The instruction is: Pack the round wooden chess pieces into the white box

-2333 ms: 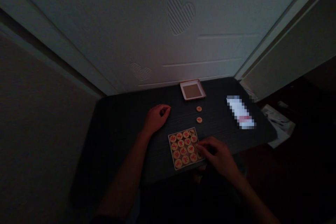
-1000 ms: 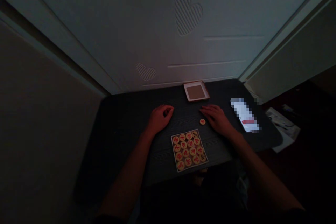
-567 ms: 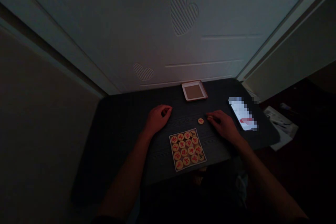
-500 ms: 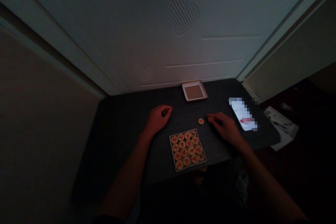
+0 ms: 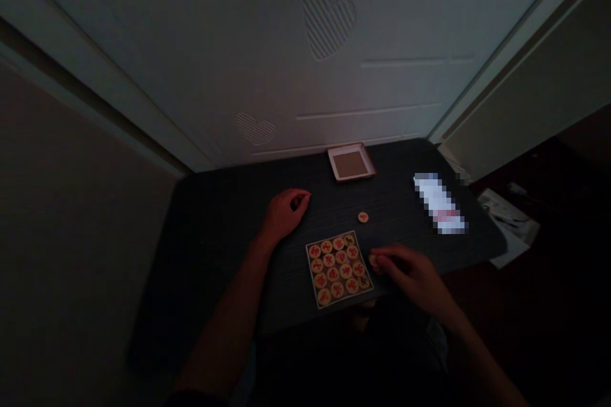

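Note:
A shallow square box (image 5: 312, 278) on the dark table holds rows of round Chinese chess pieces (image 5: 341, 257), most with red characters and a couple with dark ones. Just off the box's right edge, my right hand (image 5: 410, 273) pinches a Chinese chess piece (image 5: 375, 260) between thumb and fingers. One loose piece (image 5: 363, 217) with a red mark lies on the table beyond the box. My left hand (image 5: 286, 213) rests on the table to the upper left of the box, fingers curled and thumb close to the forefinger; no object shows in it.
A box lid (image 5: 351, 165) lies inner side up at the table's back edge, by a pale panel with embossed hearts (image 5: 329, 16). A lit phone (image 5: 439, 203) lies on the right of the dark table (image 5: 214, 222). Papers (image 5: 508, 226) are beyond the right edge.
My right hand has moved toward me from beside the loose piece to the box's right side, carrying a piece. My left hand stays in place. The view has shifted slightly.

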`<action>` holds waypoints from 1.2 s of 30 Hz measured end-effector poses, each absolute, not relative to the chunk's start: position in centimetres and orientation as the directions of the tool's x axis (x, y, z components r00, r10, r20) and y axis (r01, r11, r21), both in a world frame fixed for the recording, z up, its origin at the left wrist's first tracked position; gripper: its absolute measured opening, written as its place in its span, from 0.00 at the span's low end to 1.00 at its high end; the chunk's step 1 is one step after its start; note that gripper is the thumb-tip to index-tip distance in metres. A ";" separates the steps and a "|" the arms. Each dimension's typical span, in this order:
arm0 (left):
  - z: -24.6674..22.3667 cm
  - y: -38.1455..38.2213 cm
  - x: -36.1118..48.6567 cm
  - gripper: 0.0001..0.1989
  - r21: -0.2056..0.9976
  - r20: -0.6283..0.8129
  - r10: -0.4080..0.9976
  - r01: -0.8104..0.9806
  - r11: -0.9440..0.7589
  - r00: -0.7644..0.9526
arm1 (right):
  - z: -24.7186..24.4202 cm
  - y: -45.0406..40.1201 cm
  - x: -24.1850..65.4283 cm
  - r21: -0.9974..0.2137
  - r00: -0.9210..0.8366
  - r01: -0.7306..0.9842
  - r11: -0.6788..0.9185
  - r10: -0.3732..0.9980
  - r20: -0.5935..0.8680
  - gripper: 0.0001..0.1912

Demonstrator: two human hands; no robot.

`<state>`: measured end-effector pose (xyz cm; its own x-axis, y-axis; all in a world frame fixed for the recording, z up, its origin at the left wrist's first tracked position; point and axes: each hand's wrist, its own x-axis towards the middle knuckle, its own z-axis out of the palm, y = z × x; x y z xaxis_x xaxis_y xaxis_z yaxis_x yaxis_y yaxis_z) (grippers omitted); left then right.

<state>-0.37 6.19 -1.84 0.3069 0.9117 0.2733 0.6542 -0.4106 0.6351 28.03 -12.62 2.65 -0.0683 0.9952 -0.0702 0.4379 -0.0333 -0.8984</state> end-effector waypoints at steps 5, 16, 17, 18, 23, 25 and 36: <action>-1.9 6.2 -0.4 0.11 0.639 0.273 0.911 0.650 -0.411 0.309 | 2.9 -13.5 27.1 -0.896 -0.147 0.444 -0.013 0.985 -0.087 0.10; -1.7 6.2 -0.3 0.11 0.644 0.270 0.911 0.645 -0.411 0.312 | 1.8 -13.6 26.4 -0.878 -0.204 0.476 0.037 0.976 -0.070 0.07; -1.6 6.2 -0.3 0.11 0.643 0.268 0.911 0.647 -0.411 0.312 | 1.8 -13.6 26.5 -0.873 -0.203 0.484 0.048 0.977 -0.059 0.07; -1.6 6.1 -0.3 0.11 0.641 0.265 0.912 0.650 -0.409 0.313 | 1.8 -13.6 26.5 -0.869 -0.203 0.492 0.057 0.978 -0.051 0.07; -1.4 6.0 -0.2 0.11 0.631 0.260 0.913 0.661 -0.406 0.313 | 1.3 -13.7 26.6 -0.852 -0.206 0.519 0.064 0.977 -0.051 0.06; -1.5 6.0 -0.2 0.11 0.632 0.263 0.912 0.659 -0.408 0.313 | 1.2 -13.7 26.6 -0.850 -0.204 0.524 0.061 0.977 -0.056 0.06; -1.7 6.2 -0.3 0.11 0.632 0.264 0.912 0.658 -0.409 0.312 | 1.7 -10.3 27.6 -0.774 -0.040 0.618 0.139 0.989 0.145 0.10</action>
<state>-0.26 6.20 -1.65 0.3124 0.9124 0.2644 0.6580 -0.4086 0.6325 27.63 -10.27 1.66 -0.0401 0.9886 0.1450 0.6183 0.1385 -0.7736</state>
